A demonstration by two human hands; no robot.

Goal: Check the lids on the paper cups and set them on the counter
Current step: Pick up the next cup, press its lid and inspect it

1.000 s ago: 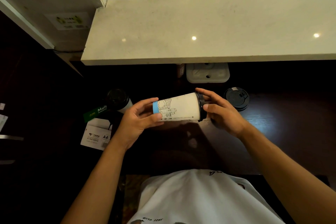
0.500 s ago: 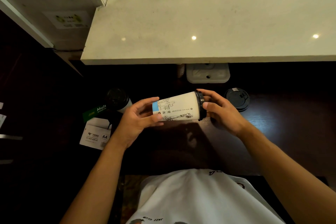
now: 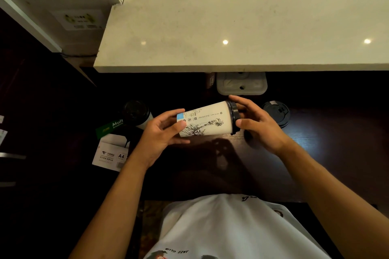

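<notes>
Left hand [image 3: 160,132] pinches the base of the sideways white printed paper cup [image 3: 205,121], held above the dark desk; right hand [image 3: 257,124] cups its black plastic lid [image 3: 234,117]. Press evenly round the rim, then stand it on the pale stone counter [image 3: 231,31] beyond

Lidded white paper cup [image 3: 207,120], sideways

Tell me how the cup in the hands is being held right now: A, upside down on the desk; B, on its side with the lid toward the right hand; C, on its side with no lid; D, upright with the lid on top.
B: the cup lies sideways, its black lid at the right hand, its base in the left hand.
</notes>
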